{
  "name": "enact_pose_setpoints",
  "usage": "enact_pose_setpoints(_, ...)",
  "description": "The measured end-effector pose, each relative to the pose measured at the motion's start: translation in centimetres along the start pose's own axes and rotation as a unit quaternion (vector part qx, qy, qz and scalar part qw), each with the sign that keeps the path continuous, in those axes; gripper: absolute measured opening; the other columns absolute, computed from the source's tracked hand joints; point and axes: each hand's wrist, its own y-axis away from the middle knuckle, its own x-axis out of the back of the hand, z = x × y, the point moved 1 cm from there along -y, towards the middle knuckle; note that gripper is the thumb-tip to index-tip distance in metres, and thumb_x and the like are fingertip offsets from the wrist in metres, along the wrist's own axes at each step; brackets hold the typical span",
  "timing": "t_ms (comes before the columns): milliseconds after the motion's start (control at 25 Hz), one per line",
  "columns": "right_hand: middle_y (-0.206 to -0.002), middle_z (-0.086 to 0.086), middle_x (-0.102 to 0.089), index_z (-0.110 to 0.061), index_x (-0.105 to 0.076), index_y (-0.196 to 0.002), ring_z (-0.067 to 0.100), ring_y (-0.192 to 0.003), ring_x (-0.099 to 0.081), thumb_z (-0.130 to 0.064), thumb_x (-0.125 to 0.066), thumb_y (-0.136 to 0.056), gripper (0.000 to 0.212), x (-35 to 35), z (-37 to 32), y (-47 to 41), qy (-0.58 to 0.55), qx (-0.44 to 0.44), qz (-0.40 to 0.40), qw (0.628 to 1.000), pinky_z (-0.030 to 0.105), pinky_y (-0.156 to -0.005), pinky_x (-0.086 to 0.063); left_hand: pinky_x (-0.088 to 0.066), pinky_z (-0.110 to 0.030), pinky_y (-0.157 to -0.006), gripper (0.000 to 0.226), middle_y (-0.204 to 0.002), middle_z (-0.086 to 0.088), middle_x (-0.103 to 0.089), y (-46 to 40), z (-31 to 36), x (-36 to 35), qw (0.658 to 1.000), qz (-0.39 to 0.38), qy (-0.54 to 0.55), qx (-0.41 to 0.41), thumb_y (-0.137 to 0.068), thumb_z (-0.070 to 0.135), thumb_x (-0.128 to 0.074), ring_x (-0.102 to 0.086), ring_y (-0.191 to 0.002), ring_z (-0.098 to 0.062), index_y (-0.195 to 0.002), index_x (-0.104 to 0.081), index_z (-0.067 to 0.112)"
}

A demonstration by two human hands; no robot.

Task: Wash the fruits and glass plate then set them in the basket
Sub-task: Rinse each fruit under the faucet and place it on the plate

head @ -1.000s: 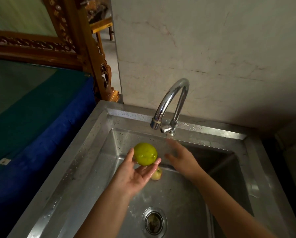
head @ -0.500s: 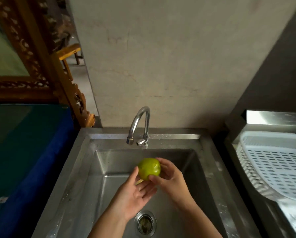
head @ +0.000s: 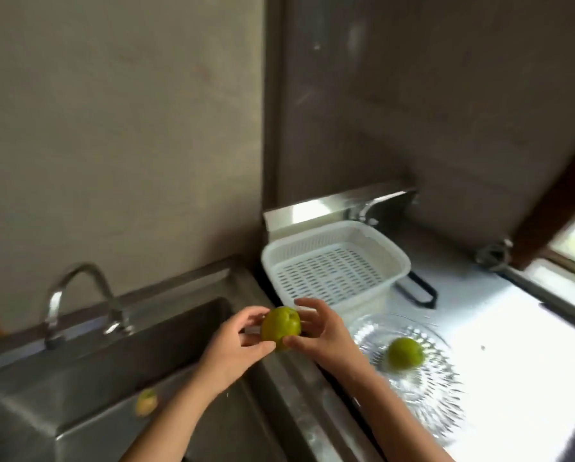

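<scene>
A green fruit (head: 281, 326) is held between both hands above the right rim of the sink (head: 279, 378). My left hand (head: 236, 345) grips its left side and my right hand (head: 323, 331) its right side. Just behind them a white slotted basket (head: 336, 261) stands on the steel counter, with nothing visible in it. To the right a patterned glass plate (head: 423, 388) lies on the counter with a second green fruit (head: 404, 354) on it. A small yellowish fruit (head: 146, 401) lies in the sink basin.
The curved tap (head: 79, 295) stands at the sink's back edge on the left. A dark-handled utensil (head: 419, 290) lies behind the basket. The steel counter (head: 519, 378) runs right toward a window frame (head: 566, 248). A plaster wall rises behind.
The view has swung right from the sink toward the counter. Both hands carried the green fruit from under the tap to the sink's right rim, near the basket.
</scene>
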Motion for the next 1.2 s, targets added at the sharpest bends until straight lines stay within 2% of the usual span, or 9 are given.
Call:
enact_pose_setpoints(120,-0.101,-0.010,-0.065,-0.029,-0.054,-0.105,0.002,-0.091,-0.064,-0.007,-0.079,-0.061,0.055,7.4,3.4,2.7,0.034,-0.005,0.091,0.995,0.018,-0.077,-0.055,-0.049,-0.009,-0.078,0.048,-0.100,0.010,-0.069,-3.0,0.2,-7.8,0.994,-0.075,-0.073,-0.031,-0.067,0.003,-0.075,-0.064,-0.094,0.003,-0.097,-0.060,0.037)
enact_pose_setpoints(240,-0.099,-0.014,-0.064,-0.044,-0.052,-0.095,0.002,-0.093,-0.063,-0.020,-0.079,-0.057,0.052,13.1,8.3,6.0,0.092,-0.026,0.158,0.983,0.024,-0.077,-0.058,-0.051,-0.012,-0.071,0.050,-0.100,0.016,-0.062,-5.2,-1.3,-16.1,0.983,-0.130,-0.125,-0.037,-0.064,0.007,-0.076,-0.060,-0.089,0.009,-0.092,-0.057,0.043)
enact_pose_setpoints(360,-0.099,-0.018,-0.058,-0.042,-0.054,-0.098,0.001,-0.092,-0.061,-0.020,-0.078,-0.057,0.052,15.3,12.9,8.1,0.108,-0.048,0.205,0.972,0.027,-0.076,-0.057,-0.052,-0.014,-0.073,0.049,-0.100,0.017,-0.061,-5.9,-3.9,-21.5,0.973,-0.168,-0.157,-0.029,-0.062,0.008,-0.076,-0.059,-0.095,0.006,-0.088,-0.056,0.044)
enact_pose_setpoints(440,-0.106,-0.010,-0.051,-0.028,-0.058,-0.106,0.009,-0.098,-0.059,-0.019,-0.077,-0.059,0.052,15.2,14.8,8.3,0.113,-0.054,0.216,0.968,0.032,-0.082,-0.055,-0.054,-0.019,-0.079,0.051,-0.101,0.014,-0.062,-6.1,-5.4,-22.6,0.971,-0.171,-0.168,-0.013,-0.063,0.006,-0.077,-0.061,-0.099,-0.002,-0.088,-0.055,0.044)
enact_pose_setpoints(520,-0.110,-0.003,-0.050,-0.022,-0.058,-0.110,0.013,-0.101,-0.056,-0.019,-0.076,-0.061,0.052,14.9,16.0,8.0,0.116,-0.056,0.219,0.967,0.027,-0.082,-0.055,-0.055,-0.021,-0.083,0.053,-0.103,0.013,-0.062,-6.6,-6.4,-22.7,0.968,-0.171,-0.186,-0.007,-0.065,0.005,-0.076,-0.061,-0.100,-0.002,-0.091,-0.054,0.047)
enact_pose_setpoints(760,-0.113,0.000,-0.050,-0.019,-0.058,-0.113,0.011,-0.102,-0.055,-0.016,-0.078,-0.064,0.053,14.3,17.1,6.7,0.112,-0.041,0.218,0.969,0.018,-0.077,-0.056,-0.051,-0.006,-0.074,0.054,-0.100,0.019,-0.061,-7.8,-6.9,-21.9,0.962,-0.188,-0.197,-0.011,-0.067,0.003,-0.074,-0.057,-0.095,0.010,-0.093,-0.054,0.046)
enact_pose_setpoints(920,-0.109,-0.003,-0.050,-0.025,-0.057,-0.110,0.010,-0.101,-0.056,-0.015,-0.080,-0.063,0.053,14.4,17.2,6.5,0.109,-0.050,0.211,0.970,0.009,-0.071,-0.052,-0.048,-0.002,-0.068,0.049,-0.100,0.013,-0.063,-7.8,-7.2,-21.9,0.967,-0.184,-0.179,0.003,-0.068,0.002,-0.072,-0.057,-0.092,0.012,-0.108,-0.060,0.028)
enact_pose_setpoints(1080,-0.107,-0.001,-0.053,-0.023,-0.057,-0.112,0.015,-0.102,-0.057,-0.016,-0.081,-0.063,0.055,14.9,15.9,6.8,0.133,-0.059,0.218,0.965,0.034,-0.083,-0.056,-0.051,-0.008,-0.072,0.054,-0.104,0.014,-0.061,-7.2,-7.0,-20.5,0.975,-0.163,-0.147,0.022,-0.071,0.006,-0.073,-0.057,-0.094,0.009,-0.118,-0.056,0.024)
enact_pose_setpoints(1200,-0.111,0.003,-0.053,-0.022,-0.060,-0.110,0.020,-0.104,-0.056,-0.017,-0.080,-0.065,0.049,15.1,13.8,6.9,0.183,-0.034,0.244,0.952,0.041,-0.085,-0.055,-0.050,-0.011,-0.073,0.050,-0.101,0.019,-0.060,-6.4,-6.5,-17.6,0.981,-0.143,-0.131,0.024,-0.075,0.011,-0.071,-0.060,-0.093,0.004,-0.117,-0.055,0.032)
